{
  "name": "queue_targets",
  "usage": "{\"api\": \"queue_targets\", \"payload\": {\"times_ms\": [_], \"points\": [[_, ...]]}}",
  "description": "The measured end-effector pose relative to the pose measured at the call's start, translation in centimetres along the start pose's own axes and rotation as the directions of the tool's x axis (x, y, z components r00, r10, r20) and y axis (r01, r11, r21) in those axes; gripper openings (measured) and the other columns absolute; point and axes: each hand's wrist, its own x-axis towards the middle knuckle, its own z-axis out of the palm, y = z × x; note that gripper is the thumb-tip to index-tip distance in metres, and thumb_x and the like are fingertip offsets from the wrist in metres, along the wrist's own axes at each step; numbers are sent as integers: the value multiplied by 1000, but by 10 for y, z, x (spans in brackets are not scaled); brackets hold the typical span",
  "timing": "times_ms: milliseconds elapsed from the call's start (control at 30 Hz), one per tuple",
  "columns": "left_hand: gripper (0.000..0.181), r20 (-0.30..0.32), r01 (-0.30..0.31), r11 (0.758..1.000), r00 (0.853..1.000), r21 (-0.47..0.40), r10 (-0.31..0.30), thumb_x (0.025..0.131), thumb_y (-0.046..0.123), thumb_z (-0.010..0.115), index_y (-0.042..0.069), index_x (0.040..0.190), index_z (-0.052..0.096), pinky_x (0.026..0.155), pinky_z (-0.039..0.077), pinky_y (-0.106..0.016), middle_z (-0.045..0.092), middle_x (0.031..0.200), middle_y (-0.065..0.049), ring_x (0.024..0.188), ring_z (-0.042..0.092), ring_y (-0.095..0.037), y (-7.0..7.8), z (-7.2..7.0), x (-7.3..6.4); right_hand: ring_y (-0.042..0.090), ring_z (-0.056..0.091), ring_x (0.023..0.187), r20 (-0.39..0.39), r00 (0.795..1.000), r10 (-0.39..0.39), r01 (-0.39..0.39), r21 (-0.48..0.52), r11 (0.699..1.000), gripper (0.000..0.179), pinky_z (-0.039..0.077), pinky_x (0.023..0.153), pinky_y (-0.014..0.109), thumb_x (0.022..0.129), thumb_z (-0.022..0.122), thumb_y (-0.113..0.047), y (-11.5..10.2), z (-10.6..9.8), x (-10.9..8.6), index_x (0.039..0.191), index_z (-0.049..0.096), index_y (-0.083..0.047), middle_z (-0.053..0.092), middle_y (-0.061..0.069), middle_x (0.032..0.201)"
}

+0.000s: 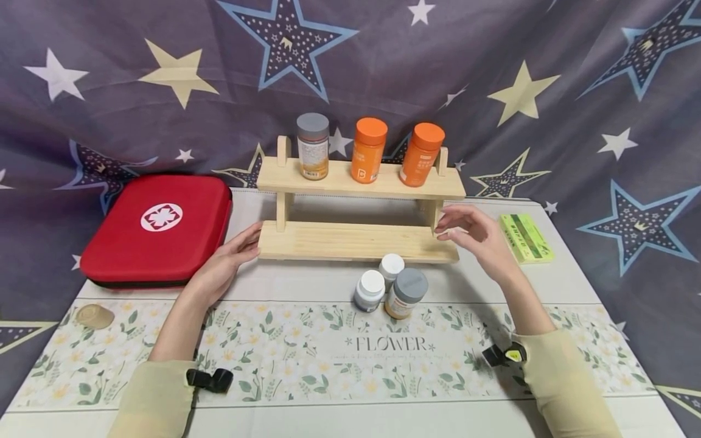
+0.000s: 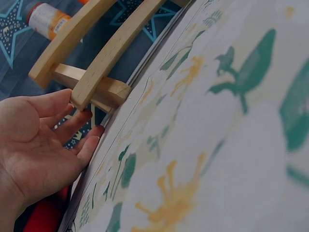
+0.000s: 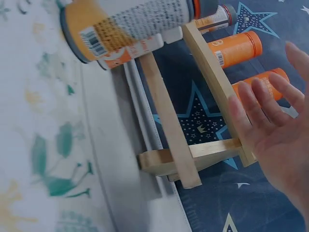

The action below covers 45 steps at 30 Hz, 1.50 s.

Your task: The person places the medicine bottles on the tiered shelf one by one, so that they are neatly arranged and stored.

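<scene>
A small beige cylinder (image 1: 95, 316) lay at the left of the flower-printed table (image 1: 306, 420), well apart from the work. Two white-capped bottles (image 1: 369, 291) and a grey-capped jar (image 1: 406, 293) stood clustered just before the wooden shelf (image 1: 339, 240), where they would have blocked a pull forward. My left grip (image 1: 219, 271), fingers relaxed and clasping nothing, touched the left end of the lower board, near a red case (image 1: 181, 255). My right grip (image 1: 479, 240) held nothing, its fingers loosely spread at the other end; I could not tell whether it made contact. Steadying or squaring the shelf appeared to be the step in hand; the next move, I judged, called for even pressure from both sides. A green box (image 1: 527, 238) lay at right. Above, a grey-capped bottle (image 1: 314, 149) and two orange bottles (image 1: 368, 152) risked toppling; a star-patterned curtain (image 1: 383, 67) hung behind.
</scene>
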Motion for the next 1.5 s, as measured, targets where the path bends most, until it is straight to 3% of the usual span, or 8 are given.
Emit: {"api": "queue_targets", "payload": {"times_ms": [233,367,600,800,1067,1500], "points": [[68,-1,6,1000,1000,1,-6,107,20,51,24,166,17,130,0,-56,16,174,-8,160,11,-26,0,1,-1,20,70,111,182,980,82,-73,-56,996,44,59,97,38,91,61,14,-1,5,-11,133,49,20,69,14,119],[68,2,-2,1000,1000,1,2,107,19,51,23,166,17,130,0,-56,16,174,-9,160,11,-28,0,1,0,22,70,114,268,955,130,-101,-119,988,47,59,97,41,88,66,15,-1,7,-14,132,52,18,66,22,123],[68,0,9,1000,1000,10,-9,107,20,51,24,166,17,130,-1,-57,15,174,-9,160,10,-27,1,1,0,21,68,119,378,900,219,-150,-202,968,57,56,100,50,81,78,9,1,11,-17,134,59,2,60,35,130],[69,-2,6,1000,1000,9,-6,107,20,51,24,166,17,130,-2,-58,15,174,-9,160,9,-27,1,0,0,16,67,119,416,876,244,-157,-234,960,57,57,102,41,79,82,5,2,15,-19,132,63,-2,63,25,133],[69,0,1,1000,1000,8,-1,107,22,52,24,166,17,129,-2,-59,15,174,-10,160,10,-28,0,0,0,13,67,113,417,867,274,-169,-270,948,59,59,98,35,77,88,-3,5,24,-19,131,66,-11,68,5,125],[69,4,-10,1000,1000,3,10,107,20,51,23,167,17,130,-1,-57,15,174,-10,160,10,-28,-1,0,0,12,67,111,419,856,302,-200,-270,942,59,60,95,37,76,89,-3,6,30,-22,130,66,-12,70,1,118]]}}
